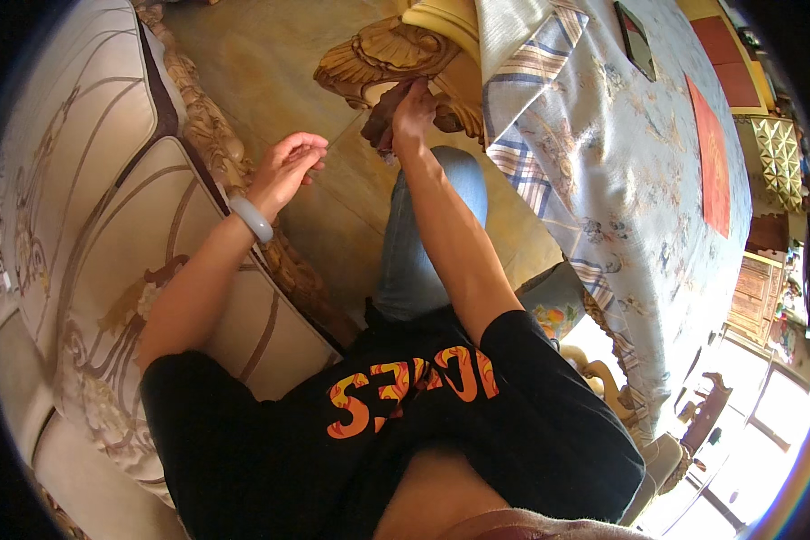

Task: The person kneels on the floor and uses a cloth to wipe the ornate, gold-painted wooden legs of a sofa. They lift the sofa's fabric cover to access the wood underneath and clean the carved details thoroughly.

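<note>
My right hand (pixel 415 115) grips a crumpled brown cloth (pixel 379 125), which hangs below the fingers. Hand and cloth are against or just in front of the carved wooden table base (pixel 395 50), with its gilt shell-like scroll; exact contact is hard to tell. My left hand (pixel 290 162) is in the air over the floor, its fingers loosely bent and holding nothing. A pale bangle (pixel 251 219) circles the left wrist. My jeans-clad knee (pixel 439 223) is bent beneath the right forearm.
A cream upholstered sofa (pixel 108 202) with a carved wooden rail (pixel 209 121) runs along the left. To the right, a floral tablecloth (pixel 621 182) drapes over the table, bearing a dark phone-like device (pixel 636 42) and a red paper item (pixel 709 158). Marble-patterned tiles (pixel 310 223) cover the floor.
</note>
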### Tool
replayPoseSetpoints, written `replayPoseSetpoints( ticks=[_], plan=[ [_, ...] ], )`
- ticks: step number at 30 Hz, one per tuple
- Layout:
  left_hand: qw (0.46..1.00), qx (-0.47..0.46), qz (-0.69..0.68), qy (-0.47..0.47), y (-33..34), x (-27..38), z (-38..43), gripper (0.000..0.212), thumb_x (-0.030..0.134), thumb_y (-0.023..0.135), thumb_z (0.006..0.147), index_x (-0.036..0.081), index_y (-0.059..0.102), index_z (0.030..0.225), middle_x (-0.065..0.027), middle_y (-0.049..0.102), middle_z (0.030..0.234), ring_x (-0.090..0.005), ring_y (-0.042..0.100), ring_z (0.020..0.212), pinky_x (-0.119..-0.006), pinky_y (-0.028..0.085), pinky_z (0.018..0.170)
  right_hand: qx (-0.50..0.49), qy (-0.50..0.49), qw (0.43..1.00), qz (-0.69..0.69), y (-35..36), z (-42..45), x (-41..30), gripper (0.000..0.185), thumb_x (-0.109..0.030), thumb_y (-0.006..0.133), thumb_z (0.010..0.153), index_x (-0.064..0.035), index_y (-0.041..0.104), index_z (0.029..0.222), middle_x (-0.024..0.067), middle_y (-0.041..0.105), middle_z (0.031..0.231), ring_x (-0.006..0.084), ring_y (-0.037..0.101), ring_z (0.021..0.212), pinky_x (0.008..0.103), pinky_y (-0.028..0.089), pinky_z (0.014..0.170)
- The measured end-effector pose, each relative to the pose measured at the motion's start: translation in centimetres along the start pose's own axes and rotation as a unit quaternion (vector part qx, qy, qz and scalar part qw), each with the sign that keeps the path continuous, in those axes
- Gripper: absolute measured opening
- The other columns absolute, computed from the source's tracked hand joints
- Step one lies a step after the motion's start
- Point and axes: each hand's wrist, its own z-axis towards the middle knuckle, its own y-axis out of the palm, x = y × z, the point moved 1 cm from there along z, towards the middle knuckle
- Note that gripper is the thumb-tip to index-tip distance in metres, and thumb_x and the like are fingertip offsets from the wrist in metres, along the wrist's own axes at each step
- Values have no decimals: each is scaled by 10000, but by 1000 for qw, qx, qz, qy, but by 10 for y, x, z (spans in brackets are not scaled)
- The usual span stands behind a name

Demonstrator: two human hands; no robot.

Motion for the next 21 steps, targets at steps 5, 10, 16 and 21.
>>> replayPoseSetpoints(
  ticks=[5,10,16,21],
  plan=[
    [1000,-6,-2,-12,2,5,-1,239,248,508,940,77,589,1086,-39,619,1031,-117,591,888,-258,477,693,-53,-67,989,-124,6,24,31,327,-175,320,973,58,520,1085,267,596,886,400,585,810,483,453,697],
    [1000,-3,-13,-13,4,3,-2,205,212,514,936,70,579,1067,-28,606,1010,-103,578,864,-246,470,703,70,-143,987,-36,12,18,35,578,-451,310,970,45,517,757,147,495,688,248,439,627,424,377,635],
    [1000,-9,-5,-17,4,4,-8,205,213,509,938,68,579,1066,-29,603,1005,-107,580,879,-251,471,712,-38,-83,979,-181,6,5,16,364,-209,335,981,56,494,1173,208,605,885,385,577,842,489,428,848],
    [1000,-2,20,-8,6,7,-7,204,210,504,940,69,583,1066,-34,605,1006,-119,589,886,-266,477,712,-12,-230,901,-369,2,4,15,414,-150,411,940,121,401,1253,222,604,919,365,585,841,469,471,739]
  ],
)
